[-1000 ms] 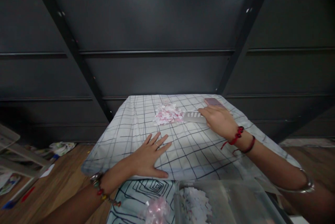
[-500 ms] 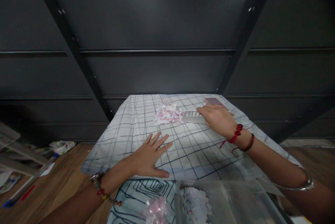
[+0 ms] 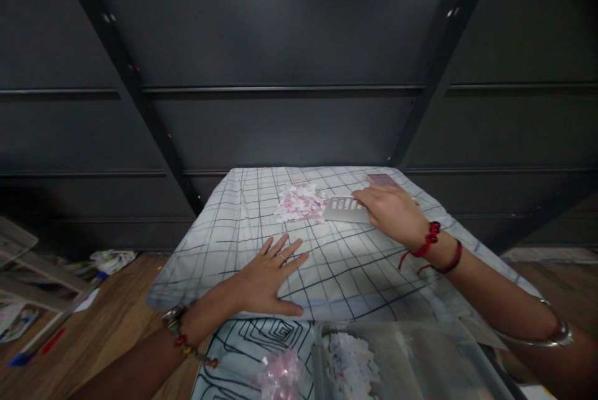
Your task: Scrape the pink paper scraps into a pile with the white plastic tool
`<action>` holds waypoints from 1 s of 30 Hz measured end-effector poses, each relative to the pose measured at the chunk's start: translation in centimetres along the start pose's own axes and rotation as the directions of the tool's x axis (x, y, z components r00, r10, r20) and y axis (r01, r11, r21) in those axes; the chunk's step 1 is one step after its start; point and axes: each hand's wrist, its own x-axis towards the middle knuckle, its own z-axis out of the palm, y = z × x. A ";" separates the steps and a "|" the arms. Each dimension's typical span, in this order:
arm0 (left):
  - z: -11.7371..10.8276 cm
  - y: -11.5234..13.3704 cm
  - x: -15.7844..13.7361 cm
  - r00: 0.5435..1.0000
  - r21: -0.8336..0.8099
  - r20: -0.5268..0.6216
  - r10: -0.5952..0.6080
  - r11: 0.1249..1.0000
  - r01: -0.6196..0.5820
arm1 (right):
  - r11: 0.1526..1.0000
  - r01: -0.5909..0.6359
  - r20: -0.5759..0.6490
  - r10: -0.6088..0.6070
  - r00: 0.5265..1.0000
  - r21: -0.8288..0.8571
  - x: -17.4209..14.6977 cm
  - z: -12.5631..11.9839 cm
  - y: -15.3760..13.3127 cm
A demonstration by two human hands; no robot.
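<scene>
My right hand (image 3: 395,216) is closed on a white slotted plastic piece (image 3: 346,210), whose kind I cannot make out. Its left end meets the edge of a heap of white and pink paper scraps (image 3: 301,202) on the checked cloth (image 3: 261,232). Spread wide, my left hand (image 3: 268,285) lies palm down on the same cloth, nearer to me than the heap, with nothing in it. Just behind my right hand is a flat pinkish-mauve rectangle (image 3: 384,180), partly covered by the hand.
A clear plastic box (image 3: 411,356) with white paper pieces (image 3: 351,362) stands at the near edge. Left of it, a pink plastic-wrapped bundle (image 3: 281,375) lies on a blue patterned cloth (image 3: 233,356). A dark panelled wall (image 3: 284,132) rises behind the table. A whitish frame (image 3: 32,288) stands on the left.
The slotted piece has turned slightly, so its slots show more. My right hand has moved a little to the right, and my left hand stays in place.
</scene>
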 end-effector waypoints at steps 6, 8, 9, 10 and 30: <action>0.0 0.0 0.0 1.000 0.010 0.006 -0.005 1.000 0.005 | 1.000 0.009 0.047 -0.010 0.999 0.022 -0.4 -0.3 0.3; 0.1 -0.1 0.0 1.000 0.013 -0.002 0.002 1.000 -0.002 | 1.000 0.007 0.049 -0.008 0.999 0.014 -0.4 -0.4 0.4; 0.1 -0.1 0.0 1.000 0.014 -0.004 0.006 1.000 -0.006 | 1.000 0.005 0.046 -0.006 0.999 0.010 -0.4 -0.4 0.4; 0.1 -0.2 0.0 1.000 0.014 -0.003 0.008 1.000 -0.008 | 1.000 0.005 0.043 -0.005 0.999 0.007 -0.4 -0.4 0.4; 0.2 -0.1 0.2 1.000 0.018 0.004 -0.011 1.000 0.011 | 0.999 -0.032 0.122 0.036 0.992 -0.038 -1.1 -2.8 0.8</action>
